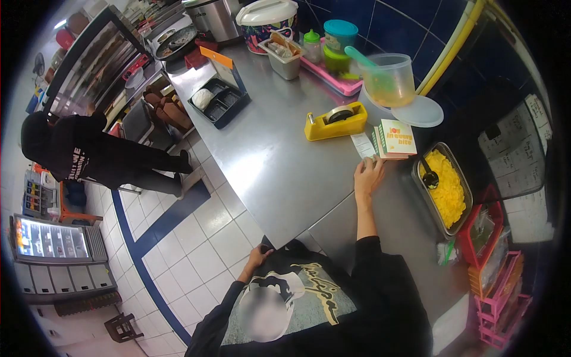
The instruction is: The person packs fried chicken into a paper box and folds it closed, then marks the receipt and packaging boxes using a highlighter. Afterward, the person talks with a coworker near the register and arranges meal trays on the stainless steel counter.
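My right hand (369, 176) reaches over the steel counter, its fingertips closed at the lower left corner of a small white printed carton (397, 138) with a green-patterned side. A white paper slip (362, 144) lies against that side, its lower end at the same fingertips. Just beyond stands a yellow tape dispenser (336, 122). Down by the counter's near corner, my left hand (257, 257) has its fingers curled at something dark that I cannot make out.
To the right sits a metal pan (470, 202) of yellow food with a black scoop (429, 178). A black compartment tray (220, 101) holds a white round item. Behind are a clear plastic jug (389, 77) and pink tray (333, 77). A person in black (89, 146) stands left.
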